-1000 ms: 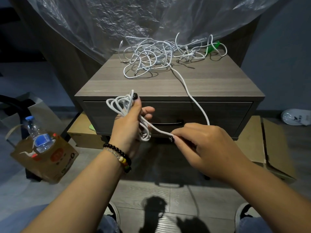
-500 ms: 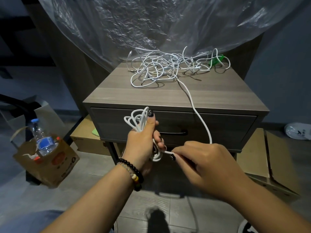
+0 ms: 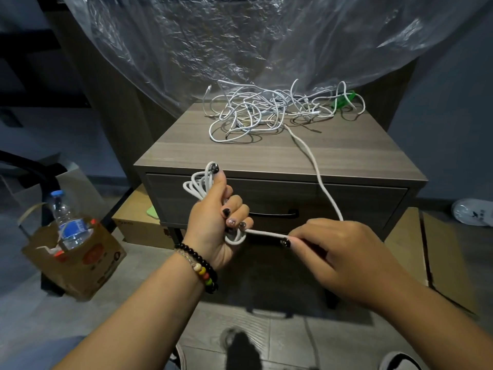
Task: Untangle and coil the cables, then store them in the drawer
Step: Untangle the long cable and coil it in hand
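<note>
Dim room, grey tile floor, crinkled clear plastic sheet (image 3: pixel 213 44) draped across the top of frame. Lower left: brown paper bag (image 3: pixel 77 257) holding a clear water bottle (image 3: pixel 66 222).

Centre: grey wood-grain nightstand (image 3: pixel 266 158), its single drawer (image 3: pixel 346 198) closed, black handle partly behind the fingers. Tangled pile of thin white cables (image 3: pixel 266 110) sits at the back of the nightstand top, with a green bit at its right edge, too small to identify.

Left hand (image 3: pixel 213 222), centre frame in front of the drawer, is clenched around a partly wound bundle of white cable loops (image 3: pixel 197 182); loops stick out above the thumb and below the little finger.

Right hand (image 3: pixel 344 252), just right of it, pinches the same white cable at thumb and forefinger. A short, near-horizontal span (image 3: pixel 262 233) runs between the two hands. From the right hand the free length (image 3: pixel 317 172) climbs up and left over the nightstand's front edge into the pile.

Key relation: feed comes from upper centre, bundle sits left of the pinch. My guess is the next wrap means carrying the right hand leftward around the bundle. Snag risk in the pile.
</note>
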Tool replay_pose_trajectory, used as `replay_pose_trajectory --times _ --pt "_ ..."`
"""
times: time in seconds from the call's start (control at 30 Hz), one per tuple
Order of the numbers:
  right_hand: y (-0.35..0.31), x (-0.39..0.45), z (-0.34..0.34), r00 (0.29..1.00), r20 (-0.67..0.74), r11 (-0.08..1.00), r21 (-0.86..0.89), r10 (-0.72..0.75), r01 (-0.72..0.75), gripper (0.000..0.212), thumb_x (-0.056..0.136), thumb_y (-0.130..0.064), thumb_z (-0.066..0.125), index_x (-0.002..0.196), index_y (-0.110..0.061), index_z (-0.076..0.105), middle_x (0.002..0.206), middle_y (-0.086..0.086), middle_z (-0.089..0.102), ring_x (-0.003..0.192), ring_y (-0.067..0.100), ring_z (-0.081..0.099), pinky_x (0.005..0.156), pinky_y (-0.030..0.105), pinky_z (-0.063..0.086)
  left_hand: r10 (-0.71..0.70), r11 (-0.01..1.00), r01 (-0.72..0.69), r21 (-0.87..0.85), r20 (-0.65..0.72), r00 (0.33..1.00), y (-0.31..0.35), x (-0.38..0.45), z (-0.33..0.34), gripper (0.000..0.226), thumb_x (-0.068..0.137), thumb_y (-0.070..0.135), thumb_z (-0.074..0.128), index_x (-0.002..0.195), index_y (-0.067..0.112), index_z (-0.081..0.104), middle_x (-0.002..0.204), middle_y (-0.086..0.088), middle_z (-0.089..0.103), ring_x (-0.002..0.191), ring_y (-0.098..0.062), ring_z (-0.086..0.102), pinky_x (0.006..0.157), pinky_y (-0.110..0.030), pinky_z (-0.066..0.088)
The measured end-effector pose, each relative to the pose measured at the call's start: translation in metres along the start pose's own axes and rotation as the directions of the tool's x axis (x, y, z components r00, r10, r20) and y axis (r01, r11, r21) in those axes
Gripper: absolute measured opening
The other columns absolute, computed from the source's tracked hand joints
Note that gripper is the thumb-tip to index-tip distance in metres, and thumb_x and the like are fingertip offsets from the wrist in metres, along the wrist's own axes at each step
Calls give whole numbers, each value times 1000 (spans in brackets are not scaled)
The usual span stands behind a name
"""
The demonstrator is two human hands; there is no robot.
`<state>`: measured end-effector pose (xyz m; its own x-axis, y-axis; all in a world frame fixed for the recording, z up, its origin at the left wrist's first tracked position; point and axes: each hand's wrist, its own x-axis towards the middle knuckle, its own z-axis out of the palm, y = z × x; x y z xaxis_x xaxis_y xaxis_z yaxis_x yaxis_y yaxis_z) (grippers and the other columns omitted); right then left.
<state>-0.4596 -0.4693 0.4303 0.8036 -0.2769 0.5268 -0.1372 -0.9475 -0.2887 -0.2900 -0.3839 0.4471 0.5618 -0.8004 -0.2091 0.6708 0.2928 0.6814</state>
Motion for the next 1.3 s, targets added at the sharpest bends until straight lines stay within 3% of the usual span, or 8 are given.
replay_pose_trajectory --times 0.4,0.57,0.7,0.8,0.9,1.03,1.3 --pt "24 2 -22 994 -72 996 15 86 -85 28 89 -40 50 92 -25 74 76 -16 64 67 3 60 58 27 51 100 995 -100 3 -128 987 27 4 -11 47 96 46 46 57 20 38 40 7 24 31 -7 24 36 -16 24" --pt "11 -1 -16 994 68 994 -77 81 -76 25 87 -39 50 93 -33 74 70 -19 57 60 0 55 51 16 41 81 994 -94 -54 -202 976 17 7 -16 41 96 42 48 63 20 41 42 7 30 34 -5 33 37 -16 36" --pt "-1 -5 -9 969 244 992 -122 49 -19 31 88 -41 44 84 -32 73 68 -17 54 58 2 52 50 21 45 128 992 -129 13 -251 959 14 8 -14 35 94 42 51 73 15 48 57 2 55 48 -7 61 46 -20 52" --pt "-11 -7 -5 933 359 1000 3 20 -22 20 93 -39 53 97 -34 72 73 -21 50 62 -3 43 63 11 35 171 984 -153 96 -225 959 4 4 -7 35 97 35 47 74 9 52 58 0 66 59 -11 69 50 -21 55" --pt "-15 -7 -4 915 403 993 105 1 -48 19 94 -38 55 103 -34 71 71 -25 44 68 -4 47 68 9 32 168 970 -122 212 -217 962 -3 2 -3 44 96 38 49 64 10 59 52 1 62 42 -6 58 44 -20 50" --pt "-15 -6 -8 942 336 965 247 -3 -85 14 92 -32 60 96 -31 74 74 -24 51 77 -2 55 65 13 42 144 955 -98 281 -149 978 -9 2 -4 45 91 49 51 62 16 43 45 4 36 34 -7 34 38 -20 37" --pt "-15 0 -12 998 69 906 422 16 -43 18 88 -32 60 95 -25 76 79 -16 63 75 3 61 67 10 43 -57 896 26 443 58 997 -18 -2 -6 55 70 75 39 79 20 39 55 1 27 37 -9 30 43 -20 33"
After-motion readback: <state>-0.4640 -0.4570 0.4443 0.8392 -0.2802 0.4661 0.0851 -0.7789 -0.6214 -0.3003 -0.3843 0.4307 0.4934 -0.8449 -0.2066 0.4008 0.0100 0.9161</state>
